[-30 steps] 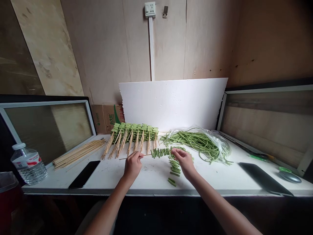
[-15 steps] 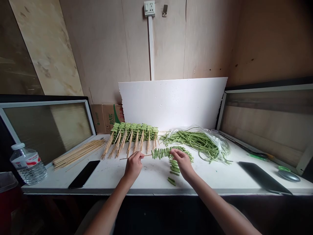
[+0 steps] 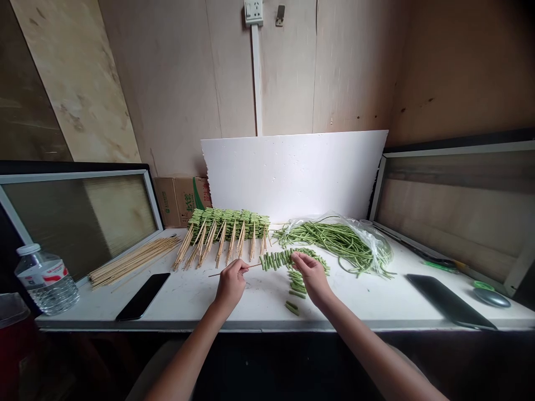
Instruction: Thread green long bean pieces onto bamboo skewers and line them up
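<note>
My left hand (image 3: 231, 283) pinches a thin bamboo skewer (image 3: 251, 266) that carries a row of short green bean pieces (image 3: 276, 260). At the skewer's right end my right hand (image 3: 310, 275) has its fingers pinched at the last bean piece. More cut bean pieces (image 3: 297, 285) lie on the white table (image 3: 259, 303) just under and in front of my right hand. Behind my hands is a stack of filled bean skewers (image 3: 225, 225).
Long whole green beans (image 3: 338, 240) lie on a plastic bag at the right. A bundle of bare skewers (image 3: 131, 260), a black phone (image 3: 142, 296) and a water bottle (image 3: 45, 278) are at the left. A dark tablet (image 3: 449, 302) lies at the right; a white foam board (image 3: 292, 172) leans behind.
Hands and skewer stay almost where they were; the skewer with its beans has shifted slightly to the right and my view has tipped a little.
</note>
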A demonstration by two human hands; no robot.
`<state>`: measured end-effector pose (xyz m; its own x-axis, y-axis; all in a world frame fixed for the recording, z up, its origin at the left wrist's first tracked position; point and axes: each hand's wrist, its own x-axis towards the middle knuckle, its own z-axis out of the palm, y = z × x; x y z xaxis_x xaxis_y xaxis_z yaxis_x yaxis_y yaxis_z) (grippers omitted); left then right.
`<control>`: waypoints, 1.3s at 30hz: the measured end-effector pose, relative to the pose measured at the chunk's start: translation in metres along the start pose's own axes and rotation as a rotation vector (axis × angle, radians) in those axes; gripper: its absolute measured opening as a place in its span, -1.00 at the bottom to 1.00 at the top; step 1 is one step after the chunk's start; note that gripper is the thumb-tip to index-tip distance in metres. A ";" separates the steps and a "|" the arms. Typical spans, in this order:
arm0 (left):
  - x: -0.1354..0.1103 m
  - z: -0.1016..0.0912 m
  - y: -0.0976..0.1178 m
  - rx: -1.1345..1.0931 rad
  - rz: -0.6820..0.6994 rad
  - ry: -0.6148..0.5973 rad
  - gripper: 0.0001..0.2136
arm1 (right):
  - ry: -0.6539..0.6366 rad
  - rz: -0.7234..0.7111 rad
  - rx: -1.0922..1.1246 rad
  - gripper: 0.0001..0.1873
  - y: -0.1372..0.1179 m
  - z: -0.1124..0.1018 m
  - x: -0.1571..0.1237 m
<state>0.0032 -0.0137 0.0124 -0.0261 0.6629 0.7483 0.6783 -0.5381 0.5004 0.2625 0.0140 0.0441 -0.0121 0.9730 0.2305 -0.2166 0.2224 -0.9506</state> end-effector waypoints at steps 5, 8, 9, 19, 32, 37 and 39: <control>0.003 -0.001 0.004 -0.035 -0.030 -0.030 -0.69 | 0.006 -0.007 0.019 -0.56 0.002 -0.001 0.004; 0.004 -0.003 0.004 -0.034 -0.015 -0.022 -0.68 | -0.005 0.002 0.020 -0.56 0.009 -0.001 0.005; 0.004 -0.003 0.003 -0.025 -0.005 -0.014 -0.69 | -0.006 0.005 0.021 -0.56 0.011 -0.001 0.005; 0.004 -0.004 0.004 0.036 0.025 0.008 -0.71 | 0.054 -0.001 -0.052 -0.47 0.007 0.002 0.002; 0.003 -0.003 0.005 0.023 -0.015 0.047 -0.74 | -0.020 -0.049 -0.179 -0.54 -0.006 0.005 -0.006; 0.005 -0.008 -0.002 0.072 -0.023 0.065 -0.77 | -0.063 -0.154 -0.378 -0.51 -0.016 -0.009 0.005; 0.008 -0.013 -0.008 0.108 -0.040 0.091 -0.79 | -0.149 -0.200 -0.546 -0.53 -0.022 -0.019 0.010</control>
<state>-0.0122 -0.0113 0.0199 -0.1179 0.6299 0.7677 0.7506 -0.4496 0.4842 0.2856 0.0199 0.0636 -0.1684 0.8986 0.4051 0.3036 0.4383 -0.8460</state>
